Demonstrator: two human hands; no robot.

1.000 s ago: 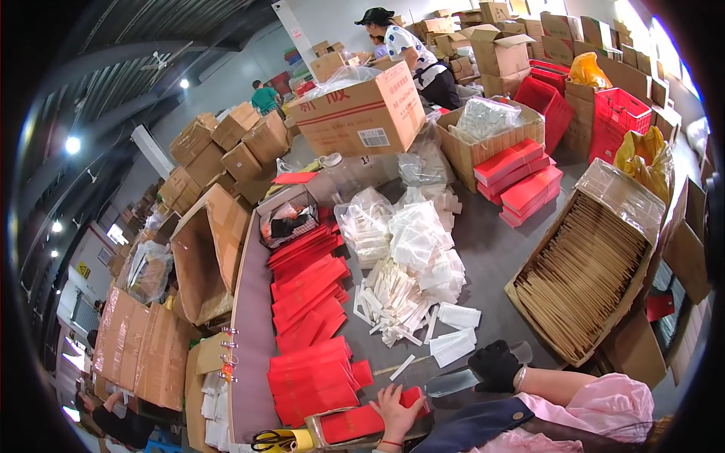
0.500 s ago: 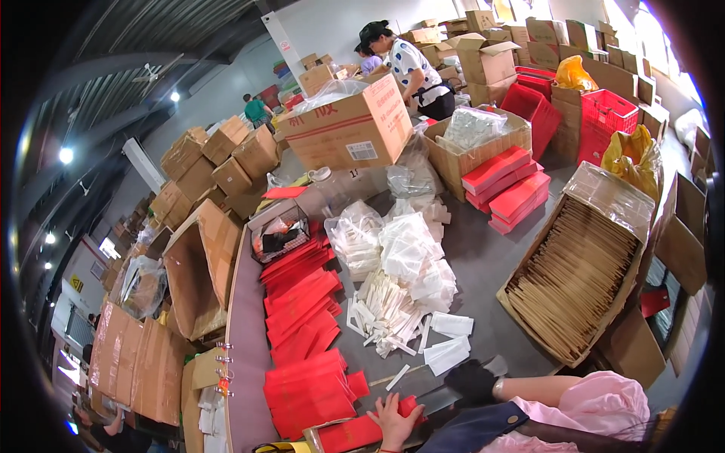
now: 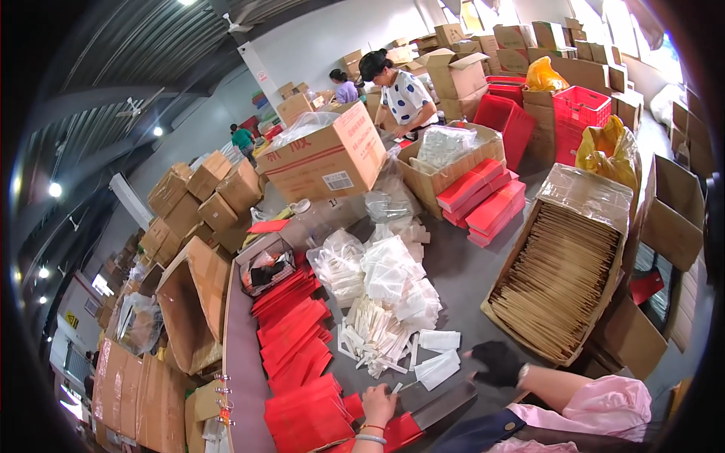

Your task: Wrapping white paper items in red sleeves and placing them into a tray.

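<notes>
My left hand, with bracelets at the wrist, lies over a narrow white strip, its fingers curled down onto it. Just below, a red paper envelope lies beside a dark, shiny flat sleeve or blade whose kind I cannot make out. My right hand wears a black glove; its thumb and fingers are spread apart with nothing between them. It hovers right of two flat white packets. Behind them is a heap of white strips and white packets.
Red envelopes lie in overlapping stacks along the table's left edge. An open carton of thin brown sticks stands at right. Red bundles, a large carton and a co-worker in a dotted shirt are farther back.
My left hand has left the red envelope and moved up onto the white strip. My right hand has moved up from the dark flat piece toward the white packets, fingers spreading. The view has shifted slightly.
</notes>
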